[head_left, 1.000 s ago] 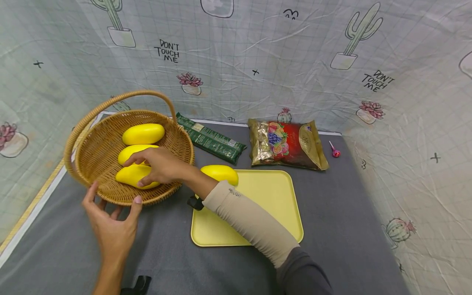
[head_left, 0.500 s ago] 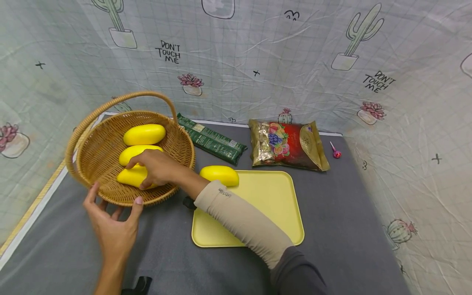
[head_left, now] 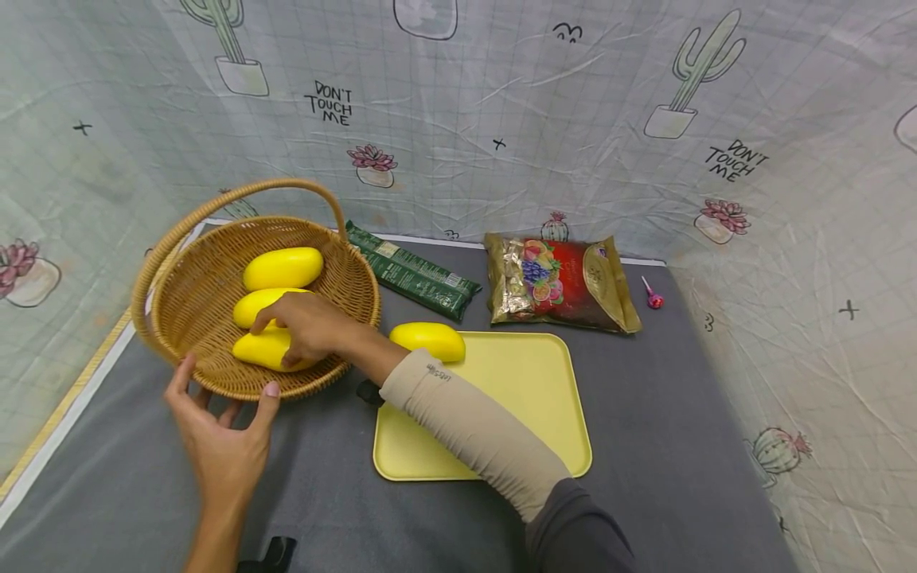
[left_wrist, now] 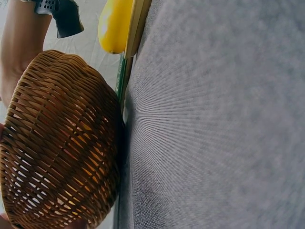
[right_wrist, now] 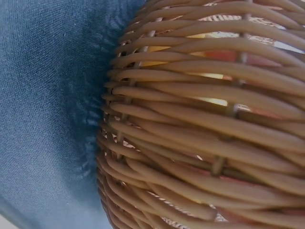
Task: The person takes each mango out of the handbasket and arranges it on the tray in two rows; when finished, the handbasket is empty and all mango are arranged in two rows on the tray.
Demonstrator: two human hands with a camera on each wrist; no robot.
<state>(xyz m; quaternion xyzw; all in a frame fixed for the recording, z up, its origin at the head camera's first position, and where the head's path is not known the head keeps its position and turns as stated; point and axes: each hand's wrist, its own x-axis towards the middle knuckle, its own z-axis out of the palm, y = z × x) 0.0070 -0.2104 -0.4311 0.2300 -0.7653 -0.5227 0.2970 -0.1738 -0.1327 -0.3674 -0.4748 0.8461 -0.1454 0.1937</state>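
Note:
A wicker basket [head_left: 208,310] with a tall handle stands at the left in the head view, several yellow mangoes inside. My right hand [head_left: 313,325] reaches over its near side and grips the closest mango [head_left: 261,348], fingers and thumb on either side of it. Behind lie a second mango [head_left: 251,306], partly covered by the hand, and a third mango [head_left: 283,268]. My left hand [head_left: 224,438] holds the basket's front rim by thumb and fingers. In the right wrist view the basket's weave [right_wrist: 214,119] hides the right hand.
Right of the basket, another mango [head_left: 428,341] lies on a yellow tray [head_left: 530,398], at its back left corner. Behind are a green packet [head_left: 415,274], a red and gold candy bag [head_left: 562,282] and a lollipop [head_left: 653,298]. A patterned cloth [head_left: 458,119] closes off the back.
My right hand has closed on the nearest mango, which has shifted slightly to the right. The left hand stays at the basket's rim.

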